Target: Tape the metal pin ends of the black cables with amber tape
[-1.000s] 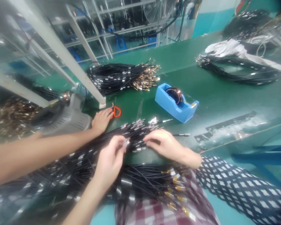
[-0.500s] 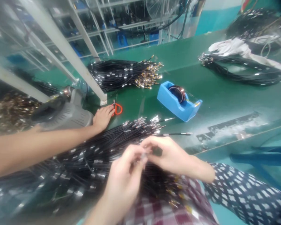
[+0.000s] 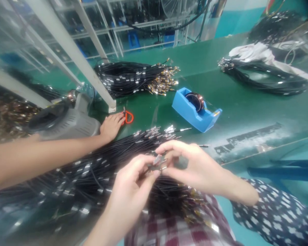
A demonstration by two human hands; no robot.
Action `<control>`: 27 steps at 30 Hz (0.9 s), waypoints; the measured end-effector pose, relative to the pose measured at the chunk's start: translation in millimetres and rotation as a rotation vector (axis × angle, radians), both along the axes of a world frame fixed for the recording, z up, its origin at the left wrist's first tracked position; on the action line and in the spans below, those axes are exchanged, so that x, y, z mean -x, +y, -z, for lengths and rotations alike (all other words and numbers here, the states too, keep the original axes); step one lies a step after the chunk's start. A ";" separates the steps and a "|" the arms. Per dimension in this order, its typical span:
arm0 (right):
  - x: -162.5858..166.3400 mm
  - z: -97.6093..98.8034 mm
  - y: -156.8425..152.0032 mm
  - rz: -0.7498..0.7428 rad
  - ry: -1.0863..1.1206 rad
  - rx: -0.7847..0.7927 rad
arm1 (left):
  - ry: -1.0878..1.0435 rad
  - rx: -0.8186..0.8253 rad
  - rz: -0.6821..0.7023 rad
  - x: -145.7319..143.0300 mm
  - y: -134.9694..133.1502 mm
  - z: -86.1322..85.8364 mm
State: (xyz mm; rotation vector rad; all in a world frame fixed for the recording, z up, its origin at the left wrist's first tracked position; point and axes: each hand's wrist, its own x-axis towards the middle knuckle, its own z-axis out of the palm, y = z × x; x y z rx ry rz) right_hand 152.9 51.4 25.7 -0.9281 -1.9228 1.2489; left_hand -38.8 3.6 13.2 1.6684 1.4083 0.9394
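My left hand (image 3: 129, 186) and my right hand (image 3: 192, 164) meet above a wide bundle of thin black cables (image 3: 105, 160) with silver metal ends that lies across the green table and over my lap. Both hands pinch one small silver connector (image 3: 157, 160) on a black cable end, held just above the bundle. My right sleeve is dark with white spots. Another person's arm reaches in from the left, and that hand (image 3: 111, 126) rests flat on the table beside the bundle, near a grey heat gun.
A blue tape dispenser (image 3: 196, 109) stands behind the bundle. Small orange-handled snips (image 3: 128, 117) lie by a white frame post (image 3: 92, 75). A grey heat gun (image 3: 64, 121) sits at the left. More black cable bundles (image 3: 136, 80) (image 3: 264, 77) lie farther back.
My hands have come together and lifted off the bundle with one connector pinched between them. The other person's hand has stayed in place.
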 end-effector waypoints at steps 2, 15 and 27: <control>-2.1 -4.9 -1.5 0.018 -0.014 -0.016 | 0.047 -0.033 0.019 1.2 -2.1 -3.6; 24.8 12.8 15.0 -0.053 0.143 0.072 | -0.395 0.336 0.024 1.7 13.8 -2.6; 37.3 13.1 28.5 -0.102 0.317 0.329 | -0.037 0.184 0.084 17.8 15.4 1.8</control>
